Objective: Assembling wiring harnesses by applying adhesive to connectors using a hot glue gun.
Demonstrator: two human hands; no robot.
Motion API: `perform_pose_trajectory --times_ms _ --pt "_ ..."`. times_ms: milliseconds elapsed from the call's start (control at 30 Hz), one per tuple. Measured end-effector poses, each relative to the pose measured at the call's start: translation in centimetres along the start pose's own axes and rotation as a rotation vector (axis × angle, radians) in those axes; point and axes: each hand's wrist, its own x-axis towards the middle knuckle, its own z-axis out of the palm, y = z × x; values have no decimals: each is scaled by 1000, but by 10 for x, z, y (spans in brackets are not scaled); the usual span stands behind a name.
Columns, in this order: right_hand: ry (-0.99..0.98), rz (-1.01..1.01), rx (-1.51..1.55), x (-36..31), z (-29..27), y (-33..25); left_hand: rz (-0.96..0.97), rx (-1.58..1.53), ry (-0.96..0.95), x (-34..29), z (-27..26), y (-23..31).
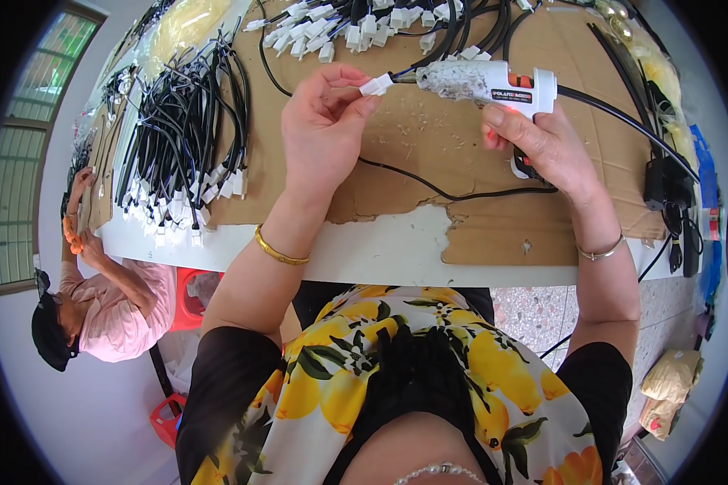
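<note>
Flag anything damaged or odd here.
The cardboard is torn ragged along its near edge, exposing white tabletop. The glue gun in the right hand also looks odd: its front is crusted with greyish residue, while its rear is cleaner.

A head-worn fisheye camera looks steeply down from close above both hands [329, 133] and the wide tabletop [372, 252].

Between nine and ten o'clock, a barred window [44, 137] shows. Toward half past eight is a co-worker [129, 319] in a pink top and black cap [51, 333], with a red stool [188, 301] beside. Another red plastic piece [163, 420] sits lower, nearer half past seven. At four o'clock, tan bags [671, 380] rest on the speckled floor [534, 311].
</note>
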Motion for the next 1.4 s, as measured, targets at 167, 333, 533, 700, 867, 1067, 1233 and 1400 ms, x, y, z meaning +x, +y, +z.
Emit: perform_pose_trajectory --times_ms 167,333,533,700,867,1067,1233,1400 --pt "1 -18 -39 1 -2 2 1 -10 -1 0 0 1" --pt "14 -12 -54 2 -3 4 -6 -6 -5 1 0 1" --pt "25 -43 3 1 0 4 -16 -13 -6 1 0 2" --pt "20 -72 -18 1 -1 3 -9 16 -8 -1 1 3" --pt "10 -59 -65 2 -1 0 17 16 -2 -1 1 3" --pt "34 -67 -81 0 1 -2 28 23 -9 -2 1 3" --pt "36 -52 -62 0 0 -1 27 40 -17 -2 1 4" --pt "22 -43 -36 0 -1 -1 52 32 -9 -2 1 3"
